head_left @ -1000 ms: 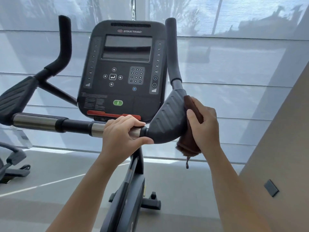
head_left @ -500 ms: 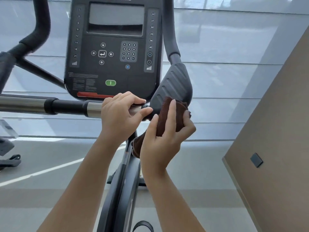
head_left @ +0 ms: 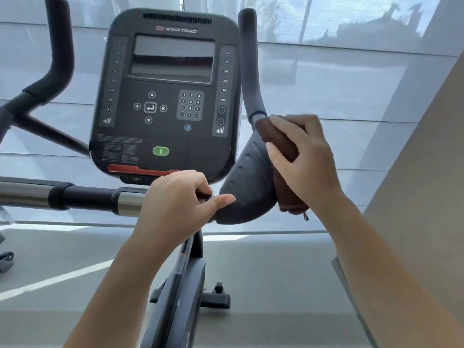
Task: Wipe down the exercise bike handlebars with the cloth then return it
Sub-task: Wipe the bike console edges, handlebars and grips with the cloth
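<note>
Your left hand (head_left: 175, 197) is closed around the horizontal crossbar (head_left: 82, 197) of the exercise bike. It sits at the right end of the bar's chrome section, directly below the console (head_left: 170, 96). The fingers curl over the top of the bar. The thumb extends to the right and touches the lower inner edge of the grey ribbed pad (head_left: 246, 187).

Your right hand (head_left: 306, 162) grips the cloth (head_left: 278, 139), with the fingers wrapped over it from the outside. The cloth is dark brown and bunched into a long roll. It is pressed against the outer right edge of the ribbed pad. Its upper end lies just beside the base of the right upright grip (head_left: 249, 71). Its lower end reaches the bottom corner of the pad, where a small loop (head_left: 305, 217) hangs free.

The left upright grip (head_left: 60, 46) stands well apart from both hands, at the upper left of the view. The console screen is dark, and a green button (head_left: 160, 150) shows below the keypad. The bike's frame (head_left: 180, 285) runs down between your forearms to the grey floor (head_left: 276, 272). Translucent window blinds (head_left: 351, 84) fill the background. A beige wall (head_left: 426, 172) rises at the right.
</note>
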### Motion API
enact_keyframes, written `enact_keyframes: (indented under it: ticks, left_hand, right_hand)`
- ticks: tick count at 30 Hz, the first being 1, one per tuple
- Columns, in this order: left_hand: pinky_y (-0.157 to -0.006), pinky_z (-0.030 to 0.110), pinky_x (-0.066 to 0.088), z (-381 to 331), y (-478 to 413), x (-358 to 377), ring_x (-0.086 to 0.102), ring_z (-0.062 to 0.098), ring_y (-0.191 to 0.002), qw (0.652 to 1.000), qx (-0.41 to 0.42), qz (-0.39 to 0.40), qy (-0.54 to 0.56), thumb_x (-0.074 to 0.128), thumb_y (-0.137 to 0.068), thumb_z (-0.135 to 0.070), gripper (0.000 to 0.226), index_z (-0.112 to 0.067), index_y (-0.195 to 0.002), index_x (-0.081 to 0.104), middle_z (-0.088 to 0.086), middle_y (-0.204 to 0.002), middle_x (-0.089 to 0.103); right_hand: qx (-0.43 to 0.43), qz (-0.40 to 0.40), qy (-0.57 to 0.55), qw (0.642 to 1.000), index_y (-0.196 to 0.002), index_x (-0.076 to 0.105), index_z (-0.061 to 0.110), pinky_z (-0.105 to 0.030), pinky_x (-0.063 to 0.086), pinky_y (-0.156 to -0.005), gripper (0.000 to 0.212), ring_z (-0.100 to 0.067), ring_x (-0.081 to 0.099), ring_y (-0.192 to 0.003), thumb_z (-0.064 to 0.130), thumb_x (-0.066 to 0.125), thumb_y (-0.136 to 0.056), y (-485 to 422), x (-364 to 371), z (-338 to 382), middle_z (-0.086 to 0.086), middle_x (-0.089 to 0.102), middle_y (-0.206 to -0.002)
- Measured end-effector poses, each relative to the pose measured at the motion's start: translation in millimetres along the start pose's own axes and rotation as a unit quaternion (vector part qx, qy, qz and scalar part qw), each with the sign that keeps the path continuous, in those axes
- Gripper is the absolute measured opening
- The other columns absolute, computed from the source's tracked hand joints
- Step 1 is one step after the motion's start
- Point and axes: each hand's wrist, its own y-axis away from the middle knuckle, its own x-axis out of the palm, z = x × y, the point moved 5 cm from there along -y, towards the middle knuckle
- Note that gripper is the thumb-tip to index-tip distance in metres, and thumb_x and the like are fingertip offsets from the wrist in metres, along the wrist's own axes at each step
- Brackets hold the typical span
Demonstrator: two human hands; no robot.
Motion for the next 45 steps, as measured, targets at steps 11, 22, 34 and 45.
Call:
enact_keyframes:
  ticks: [11,22,34,45]
  left_hand:
    - [-0.045,0.022,0.023,6.8,-27.9,5.5,0.039,0.002,-0.045,0.992,0.033,0.108,-0.05,0.05,-0.055,-0.073,0.054,-0.021,-0.042,0.045,-0.01,-0.041,0.045]
    - [-0.066,0.025,0.051,-17.2,-110.0,6.2,0.059,-0.002,-0.063,0.976,0.04,0.212,-0.013,0.054,-0.057,-0.066,0.048,-0.021,-0.068,0.068,-0.012,-0.062,0.066]
    - [-0.098,0.026,0.037,-5.2,-204.0,87.1,0.051,0.016,-0.115,0.978,-0.098,0.175,0.06,0.069,-0.077,-0.037,0.084,-0.013,-0.143,0.024,0.005,-0.142,0.041]
    - [-0.092,0.025,0.047,4.0,-191.8,90.4,0.062,0.009,-0.1,0.957,-0.134,0.084,0.243,0.066,-0.081,-0.01,0.055,-0.008,-0.132,0.044,0.002,-0.124,0.059]
  right_hand:
    - [-0.019,0.093,0.022,0.995,-0.113,0.063,0.031,-0.014,0.044,-0.086,0.039,-0.005,0.053,-0.096,0.015,0.067,-0.077,17.6,0.9,-5.0,0.006,0.052,-0.114]
    - [-0.065,0.008,-0.096,0.993,-0.116,0.06,0.022,-0.003,0.034,-0.087,0.041,0.014,0.047,-0.099,0.013,0.061,-0.076,-65.4,-1.2,-44.9,0.003,0.053,-0.109]
    - [-0.14,-0.101,-0.206,0.963,-0.121,0.057,0.009,-0.006,0.033,-0.094,0.038,-0.006,0.047,-0.111,0.008,0.06,-0.083,-239.8,74.0,-74.7,-0.01,0.051,-0.121]
    - [-0.144,0.077,-0.276,0.947,-0.115,0.063,0.02,-0.006,0.036,-0.09,0.038,0.003,0.052,-0.104,0.015,0.061,-0.077,-135.6,81.4,-123.7,0.008,0.056,-0.109]
